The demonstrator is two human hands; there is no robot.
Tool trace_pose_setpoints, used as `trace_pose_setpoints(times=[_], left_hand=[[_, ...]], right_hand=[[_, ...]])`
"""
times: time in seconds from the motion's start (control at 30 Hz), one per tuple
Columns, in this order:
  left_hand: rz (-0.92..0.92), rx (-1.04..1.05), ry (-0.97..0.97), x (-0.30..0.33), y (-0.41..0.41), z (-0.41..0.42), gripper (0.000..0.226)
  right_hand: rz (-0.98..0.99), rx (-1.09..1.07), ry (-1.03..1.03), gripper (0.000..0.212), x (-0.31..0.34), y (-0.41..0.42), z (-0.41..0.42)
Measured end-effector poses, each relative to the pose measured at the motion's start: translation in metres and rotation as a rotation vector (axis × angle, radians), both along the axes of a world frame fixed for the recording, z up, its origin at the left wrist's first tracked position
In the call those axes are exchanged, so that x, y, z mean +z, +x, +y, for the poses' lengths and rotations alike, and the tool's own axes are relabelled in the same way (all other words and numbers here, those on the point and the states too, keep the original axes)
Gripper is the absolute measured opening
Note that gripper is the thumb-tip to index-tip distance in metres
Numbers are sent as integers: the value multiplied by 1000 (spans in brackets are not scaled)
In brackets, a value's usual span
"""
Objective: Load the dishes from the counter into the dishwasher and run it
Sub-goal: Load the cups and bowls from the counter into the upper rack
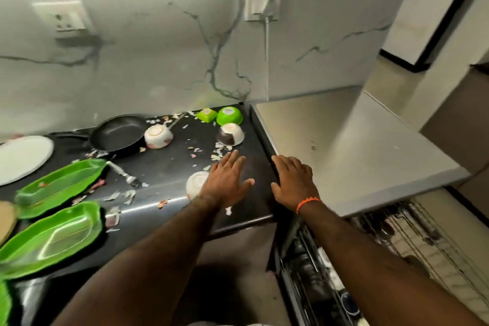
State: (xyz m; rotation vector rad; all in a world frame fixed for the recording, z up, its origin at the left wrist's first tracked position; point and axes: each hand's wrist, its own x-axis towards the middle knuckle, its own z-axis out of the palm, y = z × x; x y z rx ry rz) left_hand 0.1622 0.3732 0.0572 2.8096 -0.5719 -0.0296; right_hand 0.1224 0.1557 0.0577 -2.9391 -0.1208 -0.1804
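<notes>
My left hand (228, 182) lies flat with spread fingers over the dark counter (169, 167), just right of an upturned white bowl (195, 185) and partly covering it. My right hand (295, 182), an orange band at its wrist, is spread flat at the counter's right edge. Neither holds anything. Farther back stand two upturned white bowls (158, 136) (230, 134), a round green bowl (229, 115) and a small square green one (206, 114). A black frying pan (117, 135), a fork (124, 174), two green leaf-shaped trays (60, 184) (53, 238) and a white plate (22, 157) lie left. The dishwasher rack (375, 254) shows below right.
Food scraps and peelings litter the counter. The dishwasher's grey top (352, 145) adjoins the counter on the right. A white plug and cable (266, 8) hang on the marbled wall behind. The pulled-out rack holds dark items.
</notes>
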Motion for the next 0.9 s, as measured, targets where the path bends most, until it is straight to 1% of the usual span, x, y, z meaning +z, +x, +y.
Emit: trace_pose_setpoints(times=[0.17,0.27,0.4,0.5,0.63,0.73,0.9], left_hand=[[36,152,0,-3,17,68,80],[42,194,5,-2,34,98,80],[108,227,15,1,68,126,81],[152,225,30,2,99,139,81],[138,180,57,-1,140,148,80],[159,152,66,-4,172,151,80],[186,97,151,-10,227,150,85]], right_hand=[[-2,109,-38,77,-1,42,64],[6,147,-55,76,-3,67,93],[12,173,-28,71,-5,104,123],[15,171,-26,70,-8,135,137],[36,151,-42,71,-10,180,148],[37,116,-40,72,-12,214,154],[55,68,-63,75,-13,275,159]])
